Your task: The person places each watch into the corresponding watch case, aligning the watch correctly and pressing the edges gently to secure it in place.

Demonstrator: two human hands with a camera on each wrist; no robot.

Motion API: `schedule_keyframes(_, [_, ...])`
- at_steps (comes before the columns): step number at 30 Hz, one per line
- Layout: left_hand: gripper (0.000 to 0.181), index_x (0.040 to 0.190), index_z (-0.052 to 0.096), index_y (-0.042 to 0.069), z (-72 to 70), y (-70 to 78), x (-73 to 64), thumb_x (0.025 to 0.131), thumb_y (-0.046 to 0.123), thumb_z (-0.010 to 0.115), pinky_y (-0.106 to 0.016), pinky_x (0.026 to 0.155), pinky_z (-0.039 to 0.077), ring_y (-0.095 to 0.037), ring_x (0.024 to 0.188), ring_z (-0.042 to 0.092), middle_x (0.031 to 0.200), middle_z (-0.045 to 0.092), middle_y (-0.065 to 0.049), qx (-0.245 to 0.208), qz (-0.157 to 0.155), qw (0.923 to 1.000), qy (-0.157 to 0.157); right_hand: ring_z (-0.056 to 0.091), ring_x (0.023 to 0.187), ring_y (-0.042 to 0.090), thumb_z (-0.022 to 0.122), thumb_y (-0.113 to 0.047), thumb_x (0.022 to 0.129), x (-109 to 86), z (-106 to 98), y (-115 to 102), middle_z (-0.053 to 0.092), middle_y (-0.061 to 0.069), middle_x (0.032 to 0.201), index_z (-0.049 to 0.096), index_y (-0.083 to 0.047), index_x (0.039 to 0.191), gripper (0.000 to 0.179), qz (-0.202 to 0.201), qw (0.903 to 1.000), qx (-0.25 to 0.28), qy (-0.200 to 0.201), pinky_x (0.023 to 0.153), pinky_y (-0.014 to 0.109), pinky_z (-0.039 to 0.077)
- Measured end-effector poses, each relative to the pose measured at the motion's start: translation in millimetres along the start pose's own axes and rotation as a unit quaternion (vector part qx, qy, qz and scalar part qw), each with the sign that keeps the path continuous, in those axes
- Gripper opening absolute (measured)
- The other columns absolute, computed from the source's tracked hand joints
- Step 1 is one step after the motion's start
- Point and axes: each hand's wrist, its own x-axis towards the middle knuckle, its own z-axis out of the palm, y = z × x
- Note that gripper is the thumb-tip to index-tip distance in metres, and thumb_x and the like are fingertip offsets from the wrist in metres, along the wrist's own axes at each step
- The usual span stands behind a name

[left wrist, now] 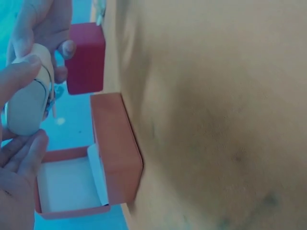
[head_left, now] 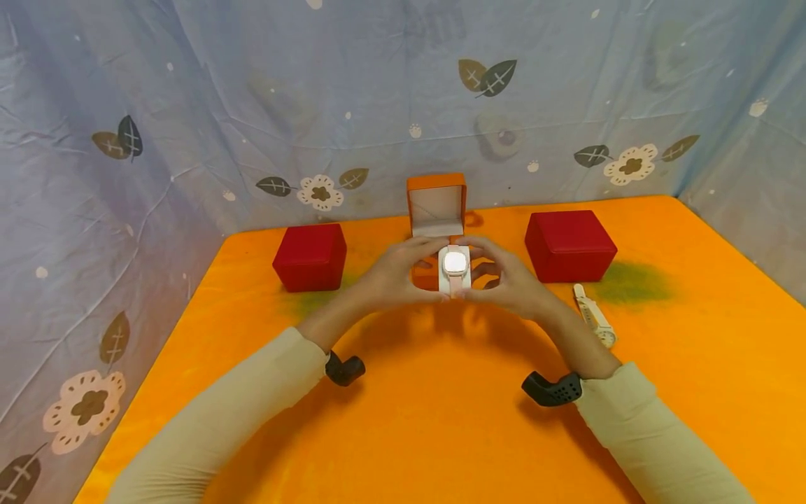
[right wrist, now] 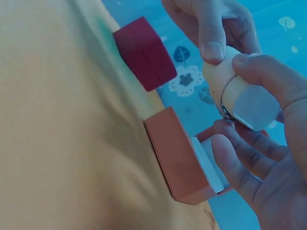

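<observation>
Watch [head_left: 455,263]; box rim [right wrist: 187,144] below (apart)

We find no legible text, brand, number or sign. We note faint letter-like marks [head_left: 436,24] high on the curtain [head_left: 390,91], too pale to read; the pink-strapped watch [head_left: 455,264] shows a glare-whitened face; the white-strapped watch [head_left: 592,315] has an indecipherably small dial.

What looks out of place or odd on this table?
The white watch lies loose and slanted on the orange surface, while the pink-strapped watch sits on a white cushion. A green patch beside the right red box also breaks the orange; I can't tell whether it's a stain.
</observation>
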Motion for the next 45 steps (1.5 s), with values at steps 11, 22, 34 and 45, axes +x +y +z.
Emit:
schedule_keyframes(11, [0.08,0.144,0.046,0.012,-2.7,-4.6,4.4,0.075,0.028,0.083,-0.034,0.098,0.05,-0.022,0.113,0.059,0.14,0.052,-0.005,0.0,-0.003,0.9999,0.012,0.065,0.094,0.025,0.077,-0.016,0.083,0.5,-2,5,0.052,0.012,0.134,0.035,-0.028,0.147,0.078,0.018,0.9997,0.001,0.017,0.076,0.03,0.056])
schedule_keyframes(22, [0.082,0.145,0.044,0.018,-11.2,-28.8,11.2,0.075,0.029,0.084,-0.036,0.102,0.047,-0.02,0.112,0.057,0.135,0.056,-0.003,-0.013,-0.107,0.9937,0.032,0.066,0.104,0.031,0.07,-0.026,0.089,3.5,-1,22,0.057,0.014,0.134,0.047,-0.014,0.142,0.059,0.061,0.982,-0.131,0.121,0.085,0.045,0.056])
schedule_keyframes(34, [0.075,0.141,0.048,0.016,-7.2,-51.2,31.8,0.075,0.028,0.083,-0.036,0.1,0.05,-0.022,0.115,0.059,0.127,0.06,-0.004,-0.051,-0.118,0.9918,-0.004,0.06,0.112,0.032,0.066,-0.027,0.092,4.0,8,27,0.047,0.013,0.147,0.048,-0.006,0.142,0.058,0.08,0.9708,-0.217,0.063,0.097,0.048,0.049])
schedule_keyframes(45, [0.072,0.135,0.051,0.01,-0.4,-56.9,43.2,0.073,0.028,0.084,-0.039,0.107,0.042,-0.025,0.124,0.049,0.138,0.049,-0.007,-0.016,-0.133,0.9907,-0.022,0.043,0.135,0.039,0.063,-0.027,0.094,4.7,9,27,0.041,0.014,0.152,0.049,-0.004,0.141,0.054,0.081,0.966,-0.241,0.049,0.11,0.055,0.036])
